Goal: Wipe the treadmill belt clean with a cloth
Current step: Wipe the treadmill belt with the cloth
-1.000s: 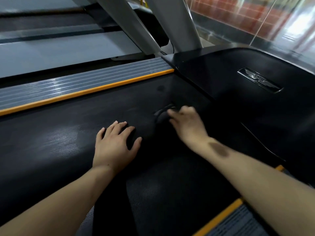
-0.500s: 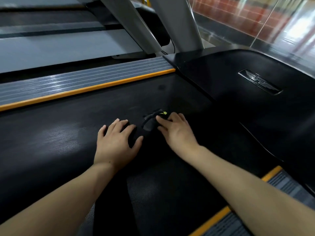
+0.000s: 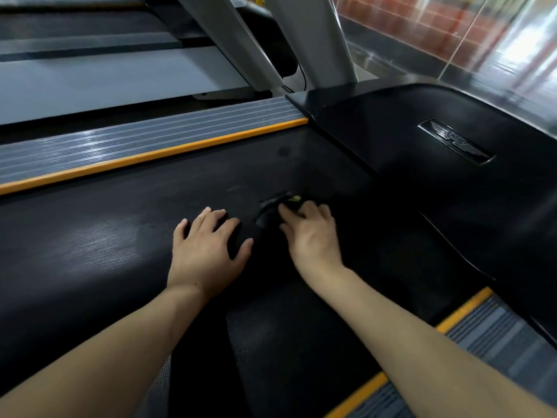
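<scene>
Two orange strips (image 3: 156,156) run down the sides of the black belt (image 3: 105,236), with grey ribbed rails (image 3: 144,137) beside them. Past the belt sits a shiny black cover (image 3: 452,182) with a silver badge (image 3: 455,141), and behind it a glass wall (image 3: 482,40). My cloth (image 3: 266,214) is dark and bunched up on the belt, with a bit of yellow-green showing. My right hand (image 3: 310,236) pinches it with curled fingers. My left hand (image 3: 208,245) lies flat on the belt just beside it, fingers spread out.

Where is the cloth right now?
The dark cloth lies on the black belt near the middle of the head view, under the right hand's fingertips and just right of the flat left hand.
</scene>
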`<control>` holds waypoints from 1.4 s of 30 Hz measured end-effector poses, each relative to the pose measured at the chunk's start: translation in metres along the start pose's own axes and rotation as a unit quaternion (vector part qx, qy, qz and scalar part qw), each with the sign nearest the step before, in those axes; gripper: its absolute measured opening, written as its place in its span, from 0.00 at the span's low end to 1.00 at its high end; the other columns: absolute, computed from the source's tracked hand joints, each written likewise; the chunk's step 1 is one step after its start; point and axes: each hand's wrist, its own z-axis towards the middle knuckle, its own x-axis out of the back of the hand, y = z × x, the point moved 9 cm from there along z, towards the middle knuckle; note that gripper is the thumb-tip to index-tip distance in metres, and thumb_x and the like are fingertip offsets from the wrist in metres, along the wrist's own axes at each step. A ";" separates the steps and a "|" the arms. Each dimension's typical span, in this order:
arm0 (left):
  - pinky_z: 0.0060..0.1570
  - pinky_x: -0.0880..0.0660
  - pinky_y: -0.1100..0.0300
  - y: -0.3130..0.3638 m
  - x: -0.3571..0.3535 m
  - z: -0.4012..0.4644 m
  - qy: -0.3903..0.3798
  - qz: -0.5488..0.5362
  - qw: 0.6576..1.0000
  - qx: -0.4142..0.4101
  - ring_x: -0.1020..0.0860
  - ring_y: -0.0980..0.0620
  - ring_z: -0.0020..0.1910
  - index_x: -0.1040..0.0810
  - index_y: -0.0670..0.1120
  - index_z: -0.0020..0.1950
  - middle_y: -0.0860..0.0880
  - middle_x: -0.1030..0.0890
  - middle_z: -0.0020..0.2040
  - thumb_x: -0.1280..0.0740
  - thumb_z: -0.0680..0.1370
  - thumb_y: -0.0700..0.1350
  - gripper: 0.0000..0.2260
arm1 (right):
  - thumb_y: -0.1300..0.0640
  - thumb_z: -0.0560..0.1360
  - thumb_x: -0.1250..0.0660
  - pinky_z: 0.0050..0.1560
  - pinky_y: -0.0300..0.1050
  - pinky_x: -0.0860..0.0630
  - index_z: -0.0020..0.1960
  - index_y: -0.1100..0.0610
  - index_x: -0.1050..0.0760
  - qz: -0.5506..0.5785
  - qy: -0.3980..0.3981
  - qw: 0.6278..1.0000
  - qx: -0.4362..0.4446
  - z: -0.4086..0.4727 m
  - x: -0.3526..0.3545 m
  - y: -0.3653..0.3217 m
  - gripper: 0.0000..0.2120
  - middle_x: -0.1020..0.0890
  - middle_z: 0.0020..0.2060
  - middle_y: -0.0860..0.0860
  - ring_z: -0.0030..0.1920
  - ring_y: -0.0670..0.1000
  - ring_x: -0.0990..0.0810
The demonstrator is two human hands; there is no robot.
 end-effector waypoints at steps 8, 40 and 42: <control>0.77 0.47 0.41 0.000 0.001 0.000 0.000 -0.005 1.000 0.003 0.41 0.50 0.80 0.26 0.57 0.70 0.52 0.30 0.74 0.49 0.77 0.69 0.29 | 0.47 0.78 0.41 0.49 0.54 0.26 0.64 0.50 0.22 -0.081 0.027 0.993 -0.081 0.041 0.026 0.147 0.18 0.25 0.48 0.57 0.47 0.63 0.27; 0.78 0.46 0.41 0.043 0.004 -0.093 -0.044 -0.013 0.999 -0.005 0.47 0.48 0.82 0.32 0.60 0.75 0.54 0.37 0.81 0.53 0.78 0.65 0.28 | 0.51 0.76 0.32 0.49 0.55 0.25 0.63 0.52 0.21 -0.118 -0.019 0.992 -0.031 -0.013 0.057 0.120 0.16 0.20 0.52 0.56 0.52 0.63 0.26; 0.78 0.48 0.41 0.044 0.001 -0.097 -0.032 -0.012 0.999 -0.003 0.47 0.48 0.82 0.32 0.60 0.75 0.54 0.38 0.81 0.51 0.78 0.64 0.27 | 0.52 0.77 0.33 0.51 0.58 0.25 0.63 0.56 0.21 -0.137 0.010 0.983 -0.119 -0.011 0.069 0.168 0.16 0.20 0.52 0.60 0.52 0.65 0.26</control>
